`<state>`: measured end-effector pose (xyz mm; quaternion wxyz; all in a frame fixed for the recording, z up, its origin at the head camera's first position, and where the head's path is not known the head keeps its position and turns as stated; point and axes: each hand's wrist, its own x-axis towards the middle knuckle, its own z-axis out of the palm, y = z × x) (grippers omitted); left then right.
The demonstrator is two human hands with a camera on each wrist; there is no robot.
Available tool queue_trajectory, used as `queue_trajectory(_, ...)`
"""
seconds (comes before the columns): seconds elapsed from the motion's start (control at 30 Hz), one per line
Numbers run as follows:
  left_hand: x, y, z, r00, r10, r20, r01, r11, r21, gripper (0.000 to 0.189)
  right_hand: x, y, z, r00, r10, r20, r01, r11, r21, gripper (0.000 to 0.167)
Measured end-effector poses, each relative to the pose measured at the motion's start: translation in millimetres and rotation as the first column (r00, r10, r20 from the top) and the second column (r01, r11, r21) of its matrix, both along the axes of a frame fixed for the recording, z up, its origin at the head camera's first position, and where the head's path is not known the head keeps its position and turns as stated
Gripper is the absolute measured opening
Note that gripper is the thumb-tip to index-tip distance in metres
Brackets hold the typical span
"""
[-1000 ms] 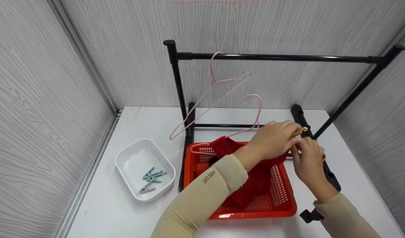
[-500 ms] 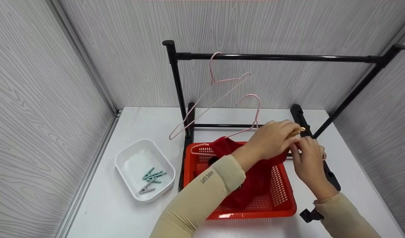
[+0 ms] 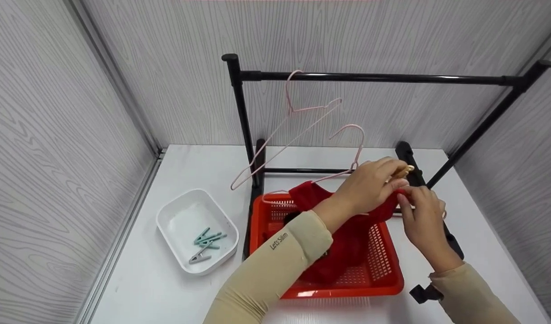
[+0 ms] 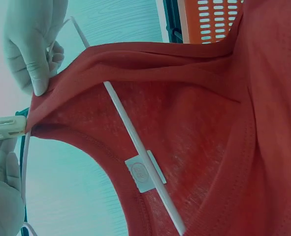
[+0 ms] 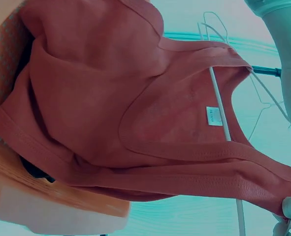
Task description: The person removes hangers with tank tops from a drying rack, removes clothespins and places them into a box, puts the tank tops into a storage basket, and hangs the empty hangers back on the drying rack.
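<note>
A red tank top (image 5: 96, 73) hangs on a pink wire hanger (image 3: 361, 144), its lower part inside a red basket (image 3: 329, 294). My left hand (image 3: 369, 184) pinches a yellowish clothespin (image 3: 402, 172). In the left wrist view, the clothespin's tip is right at the end of the shirt's strap (image 4: 61, 91), beside the hanger wire. Close by, my right hand (image 3: 423, 218) pinches that same strap between thumb and fingers. The hanger's bar runs behind the neck opening, across a white label (image 4: 144, 172).
A black rack (image 3: 374, 77) stands behind, with another pink hanger (image 3: 297, 109) hooked on its top bar. To the left sits a white tray (image 3: 169, 211) holding several clothespins (image 3: 208, 243). Dark cloth lies in the basket under the shirt.
The hanger has risen slightly and shifted right, lifting the shirt's shoulder. More red strap shows between my hands, and the clothespin has moved up a little.
</note>
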<state>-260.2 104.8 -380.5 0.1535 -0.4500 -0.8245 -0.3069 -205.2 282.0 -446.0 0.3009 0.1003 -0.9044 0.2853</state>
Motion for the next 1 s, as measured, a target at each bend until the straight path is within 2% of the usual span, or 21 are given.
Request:
queue_trajectory(0.37, 4.0, -5.3, 0.1, 0.999, -0.014, 0.029, 0.012, 0.998, 0.069, 0.045, -1.0, 0.7, -0.3, 1.0, 0.005, 0.001, -0.005, 1.0, 0.0, 0.012)
queue_trajectory(0.53, 7.1, -12.3, 0.5, 1.0, 0.016, 0.009, -0.016, 0.998, 0.065, 0.045, -0.1, 1.8, -1.0, 1.0, -0.002, 0.02, 0.002, 1.0, -0.005, 0.014)
queue_trajectory(0.67, 10.5, -21.5, -1.9, 0.999, 0.032, -0.023, -0.031, 0.998, 0.061, 0.044, 0.0, 3.3, -2.9, 0.999, -0.005, 0.035, 0.005, 1.0, -0.011, 0.013)
queue_trajectory(1.0, 18.9, -53.6, -9.8, 0.996, 0.057, -0.069, -0.048, 0.991, 0.123, 0.041, -0.3, 6.5, -5.9, 0.998, -0.004, 0.063, 0.005, 1.0, -0.015, 0.013)
